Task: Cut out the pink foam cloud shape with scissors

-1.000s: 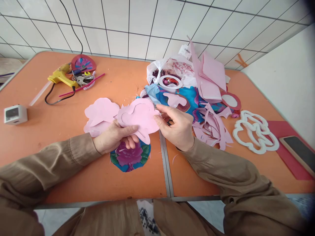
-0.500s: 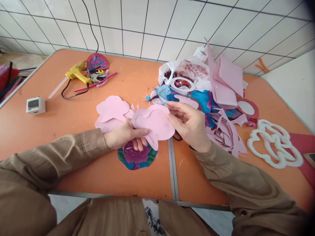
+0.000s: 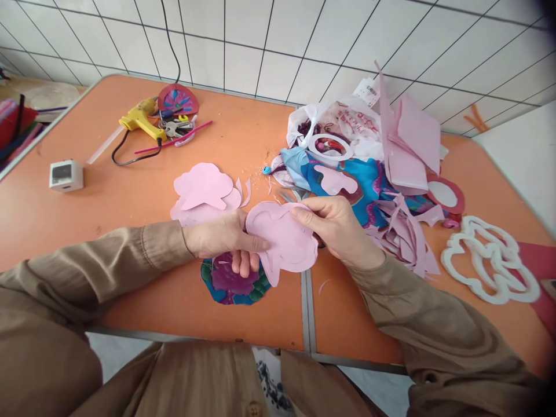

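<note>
Holding the pink cutout (image 3: 284, 240) between us, my left hand (image 3: 223, 237) is clamped on its near edge and my right hand (image 3: 336, 229) pinches its top, with the floral patch (image 3: 230, 284) under my left fingers. I judge I'm checking the traced outline; the next move calls for gentle turning.

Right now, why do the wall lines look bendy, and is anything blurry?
Head view: the wide lens bends the tiles and the table; the right corners go dark; the light is soft, with little shadow; the cutout held by the left hand and right hand looks sharp.
</note>
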Motion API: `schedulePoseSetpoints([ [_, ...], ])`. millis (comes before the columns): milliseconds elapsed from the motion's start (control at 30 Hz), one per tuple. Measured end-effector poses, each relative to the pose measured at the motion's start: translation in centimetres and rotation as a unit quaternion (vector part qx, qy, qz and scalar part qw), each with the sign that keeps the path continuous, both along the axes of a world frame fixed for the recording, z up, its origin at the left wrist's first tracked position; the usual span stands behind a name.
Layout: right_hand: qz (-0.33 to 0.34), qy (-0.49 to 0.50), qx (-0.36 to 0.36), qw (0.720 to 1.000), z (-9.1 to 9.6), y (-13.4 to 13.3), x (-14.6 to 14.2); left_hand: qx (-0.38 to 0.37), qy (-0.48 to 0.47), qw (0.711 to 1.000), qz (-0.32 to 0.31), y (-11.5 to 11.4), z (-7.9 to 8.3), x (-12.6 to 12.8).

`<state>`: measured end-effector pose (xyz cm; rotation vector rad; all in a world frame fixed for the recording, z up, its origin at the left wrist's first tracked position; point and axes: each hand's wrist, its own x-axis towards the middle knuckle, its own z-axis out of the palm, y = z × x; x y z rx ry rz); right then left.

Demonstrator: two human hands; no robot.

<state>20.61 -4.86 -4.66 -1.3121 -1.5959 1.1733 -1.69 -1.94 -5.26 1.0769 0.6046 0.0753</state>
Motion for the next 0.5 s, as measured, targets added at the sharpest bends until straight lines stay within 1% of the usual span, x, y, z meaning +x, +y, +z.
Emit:
schedulePoseSetpoints([
  [133,-0.018,0.047,-0.024,0.998,-0.5,0.1,-0.1,-0.013,0.003,1.0,0.004,-0.1,0.8,0.0],
  [267,-0.044,0.056,-0.008,0.997,-0.4,0.1,-0.2,0.001,0.02,1.0,0.008,-0.3,2.2,-0.1],
  [333,-0.05,0.059,-0.005,0.997,-0.4,0.1,-0.2,0.034,0.041,0.998,0.029,-0.3,3.0,-0.1],
  [400,-0.049,0.064,-0.012,0.997,-0.5,0.1,-0.2,0.08,0.058,0.994,0.056,-0.3,3.3,-0.2],
  [500,-0.045,0.061,-0.025,0.997,-0.8,0.0,-0.1,0.131,0.046,0.986,0.097,-0.2,2.9,-0.2],
])
